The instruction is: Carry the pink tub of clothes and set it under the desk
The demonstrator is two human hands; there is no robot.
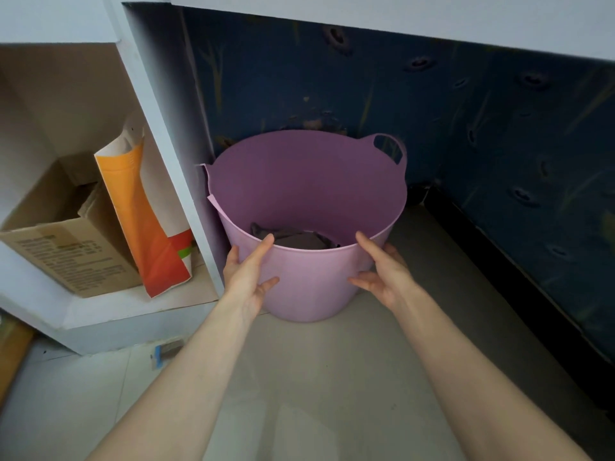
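Note:
The pink tub [309, 281] stands upright on the pale floor under the white desk [399, 18], close to the desk's left side panel. Dark grey clothes [293, 239] lie at its bottom. One loop handle [391, 149] shows at its far right rim. My left hand [249, 274] rests against the tub's near left wall, fingers spread, index finger up by the rim. My right hand [382, 271] lies flat on the near right wall, fingers apart. Neither hand wraps around the rim or a handle.
A white side panel [173, 154] stands just left of the tub. Beyond it, a shelf holds a cardboard box [63, 234] and an orange and white paper bag [146, 221]. Dark blue patterned wallpaper [466, 128] backs the space, with a black baseboard [499, 261] on the right.

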